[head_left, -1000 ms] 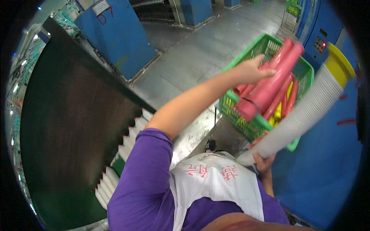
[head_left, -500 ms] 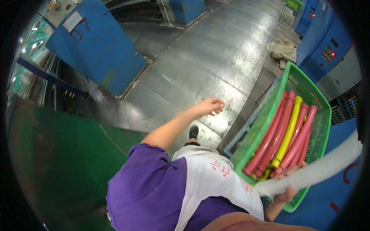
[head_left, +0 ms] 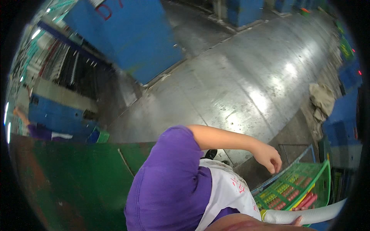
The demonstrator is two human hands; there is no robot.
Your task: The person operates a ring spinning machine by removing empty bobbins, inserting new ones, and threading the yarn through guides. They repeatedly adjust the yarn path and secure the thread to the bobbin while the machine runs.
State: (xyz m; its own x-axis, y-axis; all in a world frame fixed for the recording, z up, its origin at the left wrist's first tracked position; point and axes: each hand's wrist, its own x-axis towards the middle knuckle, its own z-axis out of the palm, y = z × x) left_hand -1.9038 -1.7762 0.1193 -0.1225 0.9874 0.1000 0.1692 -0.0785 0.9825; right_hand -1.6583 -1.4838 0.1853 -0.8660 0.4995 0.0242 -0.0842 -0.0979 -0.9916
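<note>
White, ribbed and gently curved, the long tube [head_left: 325, 213] with a yellow end [head_left: 263, 214] runs along the lower right of my view, beside the green openwork plastic basket [head_left: 323, 170]; whether they touch, I cannot tell. The right hand [head_left: 297, 221] holds it, fingers showing above and below. From my end, a good hold means gripping firmly without crushing the ribs, balancing the weight and clearing the basket's rim with both ends. The left hand [head_left: 269, 158] hangs near the basket, fingers curled, nothing visible in it; how closely they meet, I cannot tell. For any reach to the smooth pink tubes [head_left: 309, 200] inside, I'd come in from above, so no knuckle catches.
</note>
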